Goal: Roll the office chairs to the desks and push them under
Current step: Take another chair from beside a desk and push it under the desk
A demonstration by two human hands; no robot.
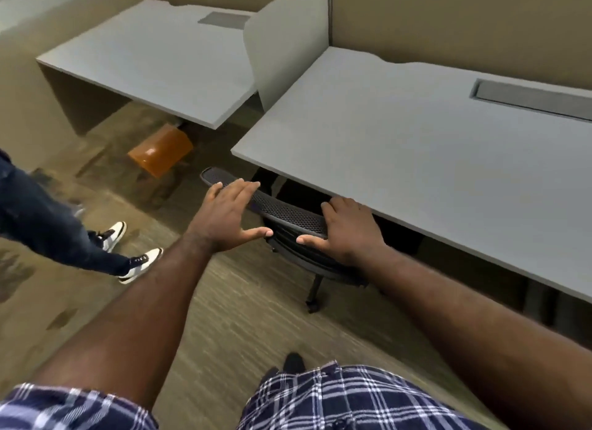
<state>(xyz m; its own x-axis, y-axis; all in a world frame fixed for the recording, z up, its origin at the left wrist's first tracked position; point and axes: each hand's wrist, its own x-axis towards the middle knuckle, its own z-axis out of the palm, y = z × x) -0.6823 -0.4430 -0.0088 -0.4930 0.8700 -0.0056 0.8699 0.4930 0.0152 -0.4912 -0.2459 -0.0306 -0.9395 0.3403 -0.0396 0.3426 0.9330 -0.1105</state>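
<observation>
2 desks (400, 147) (150, 64), 2 chairs (282, 212) (161, 149), 2 hands (229, 216) (349, 229), 1 divider (288, 42)

2 bare hands reach toward the top edge of a black mesh chair back (278, 210). The left hand (224, 218) is spread flat with fingers splayed over the left part of the edge; whether it touches is unclear. The right hand (347, 229) rests on the right part, fingers curled over it. The chair's seat lies under the near grey desk (416, 141). A second grey desk (153, 61) stands beyond a divider panel (288, 45), with an orange chair (160, 149) beside it. Another person's legs (64, 231) stand at the left on the carpet (240, 317).
</observation>
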